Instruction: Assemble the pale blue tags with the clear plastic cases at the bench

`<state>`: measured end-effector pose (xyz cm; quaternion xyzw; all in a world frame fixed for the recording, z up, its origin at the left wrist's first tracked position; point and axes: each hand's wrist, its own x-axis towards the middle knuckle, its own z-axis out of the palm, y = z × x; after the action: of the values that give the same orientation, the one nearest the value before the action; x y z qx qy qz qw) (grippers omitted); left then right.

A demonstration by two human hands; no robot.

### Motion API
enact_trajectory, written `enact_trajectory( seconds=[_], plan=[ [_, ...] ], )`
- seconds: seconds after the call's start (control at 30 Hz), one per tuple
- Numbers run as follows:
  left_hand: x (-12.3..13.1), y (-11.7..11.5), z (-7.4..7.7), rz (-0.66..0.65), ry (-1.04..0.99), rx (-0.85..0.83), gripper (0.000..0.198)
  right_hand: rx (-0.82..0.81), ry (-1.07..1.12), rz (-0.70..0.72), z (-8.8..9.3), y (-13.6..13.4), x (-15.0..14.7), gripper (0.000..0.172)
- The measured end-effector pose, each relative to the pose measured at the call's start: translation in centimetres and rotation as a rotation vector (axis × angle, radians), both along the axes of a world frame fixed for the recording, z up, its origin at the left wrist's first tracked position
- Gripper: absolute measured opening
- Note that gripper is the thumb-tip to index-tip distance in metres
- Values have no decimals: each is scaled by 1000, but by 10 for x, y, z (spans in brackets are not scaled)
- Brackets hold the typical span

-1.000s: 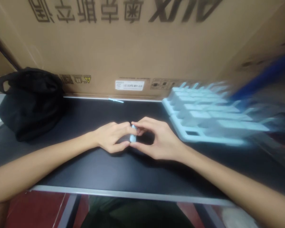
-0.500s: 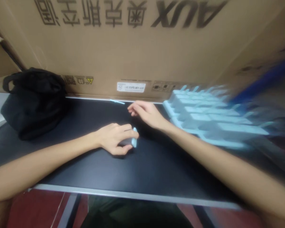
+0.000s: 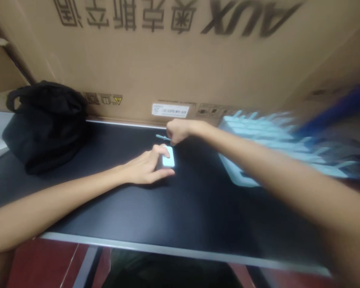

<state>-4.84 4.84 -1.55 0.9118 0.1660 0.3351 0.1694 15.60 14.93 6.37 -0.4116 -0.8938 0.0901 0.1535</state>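
Note:
My left hand (image 3: 148,164) is over the middle of the black table. It is closed on a small light blue rectangular piece (image 3: 168,160), its broad face turned up, with a finger lying over it and the thumb stretched out along the near side. Just beyond, my right hand (image 3: 180,130) pinches one end of a thin light blue stick (image 3: 162,137), which points left. The fingertips at the stick's end are partly hidden by the hand. A gap separates the stick from the blue piece.
A light blue rack (image 3: 243,180) with several upright prongs, blurred, sits to the right, partly behind my right forearm. The black cloth bag (image 3: 45,132) stands at the left. A large cardboard box (image 3: 168,68) walls off the back of the black table (image 3: 138,216).
My right hand has moved to the stick lying at the back and taken hold of it. My left hand has shifted slightly away from me and turned the blue piece face up.

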Motion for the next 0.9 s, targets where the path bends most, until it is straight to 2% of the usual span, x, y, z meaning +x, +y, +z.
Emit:
enact_trajectory(
  seconds=[0.1, 0.2, 0.27, 0.37, 0.5, 0.7, 0.8, 0.9],
  plan=[
    [1, 6, -3, -10, -103, -183, 46, -121, -156, 27, 43, -9, 17, 20],
    [1, 11, -2, 36, -120, -288, 52, -96, -28, 46, 79, -18, 23, 17],
    [0, 13, 0, 126, -143, -262, 54, -105, 72, 104, 90, -29, 21, 20],
    [1, 13, 1, 243, -199, -213, 61, -150, 96, 193, 89, -54, 14, 25],
    [3, 11, 1, 264, -224, -247, 67, -168, 39, 212, 78, -77, 5, 27],
    [3, 11, 1, 273, -198, -231, 66, -207, -13, 227, 72, -72, 6, 23],
    [3, 9, 0, 269, -185, -212, 63, -238, -107, 207, 77, -72, 8, 27],
    [2, 5, -1, 245, -151, -191, 59, -249, -289, 198, 84, -75, 7, 38]
  ],
)
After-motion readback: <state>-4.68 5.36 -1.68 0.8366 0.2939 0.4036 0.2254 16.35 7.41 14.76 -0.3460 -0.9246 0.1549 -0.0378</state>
